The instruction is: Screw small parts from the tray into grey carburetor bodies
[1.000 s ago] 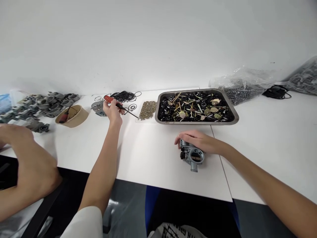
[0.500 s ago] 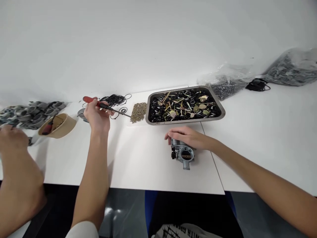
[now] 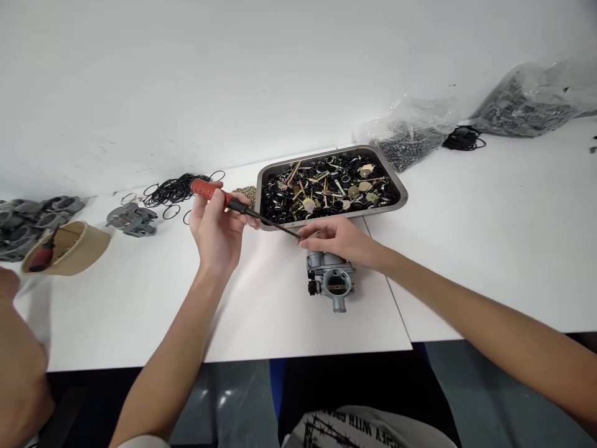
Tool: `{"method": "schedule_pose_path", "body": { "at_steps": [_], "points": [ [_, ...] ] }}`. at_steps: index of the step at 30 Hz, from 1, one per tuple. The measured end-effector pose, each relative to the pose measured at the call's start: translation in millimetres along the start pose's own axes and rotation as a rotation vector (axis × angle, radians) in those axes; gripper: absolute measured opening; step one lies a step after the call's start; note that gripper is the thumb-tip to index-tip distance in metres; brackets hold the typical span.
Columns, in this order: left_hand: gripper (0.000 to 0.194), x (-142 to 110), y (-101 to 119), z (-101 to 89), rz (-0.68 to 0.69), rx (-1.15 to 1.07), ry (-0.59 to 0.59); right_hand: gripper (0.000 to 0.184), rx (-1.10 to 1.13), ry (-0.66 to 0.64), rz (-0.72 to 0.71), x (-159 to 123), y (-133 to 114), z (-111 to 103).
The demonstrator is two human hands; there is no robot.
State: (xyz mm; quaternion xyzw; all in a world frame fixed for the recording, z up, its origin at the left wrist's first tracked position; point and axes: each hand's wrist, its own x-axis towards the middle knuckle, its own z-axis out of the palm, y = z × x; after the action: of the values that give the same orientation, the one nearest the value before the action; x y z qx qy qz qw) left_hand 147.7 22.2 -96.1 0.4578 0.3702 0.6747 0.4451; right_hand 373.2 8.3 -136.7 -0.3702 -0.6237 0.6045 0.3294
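Observation:
A red-handled screwdriver (image 3: 212,191) is held in my left hand (image 3: 219,233), its dark shaft slanting down to the right. At the tip, the thumb and fingers of my right hand (image 3: 333,239) close together; whatever is pinched there is too small to make out. Just below my right hand a grey metal carburetor (image 3: 332,280) stands on the table, its round bore facing me. Part of its top is behind my right hand. Small brass screws (image 3: 246,195) lie beyond my left hand, partly hidden by its fingers.
A metal tray (image 3: 405,198) of black rings and brass parts sits behind the carburetor. To the left are black O-rings (image 3: 170,190), another carburetor body (image 3: 133,219) and a beige tub (image 3: 86,252). Plastic bags (image 3: 410,140) lie at back right. A co-worker's arm (image 3: 21,348) enters at left.
My left hand has brought the screwdriver rightward, its tip leaving the brass screws for my right fingertips. My right hand has lifted slightly off the carburetor and pinched. The view has shifted.

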Motion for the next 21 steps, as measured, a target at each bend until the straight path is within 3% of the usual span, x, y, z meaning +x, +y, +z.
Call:
{"method": "schedule_pose_path", "body": {
  "at_steps": [21],
  "points": [
    [0.025,-4.1,0.4,4.8,-0.014,-0.004,-0.025,0.023,0.001,-0.005,-0.058,0.1,0.5,0.5]
  ]
}}
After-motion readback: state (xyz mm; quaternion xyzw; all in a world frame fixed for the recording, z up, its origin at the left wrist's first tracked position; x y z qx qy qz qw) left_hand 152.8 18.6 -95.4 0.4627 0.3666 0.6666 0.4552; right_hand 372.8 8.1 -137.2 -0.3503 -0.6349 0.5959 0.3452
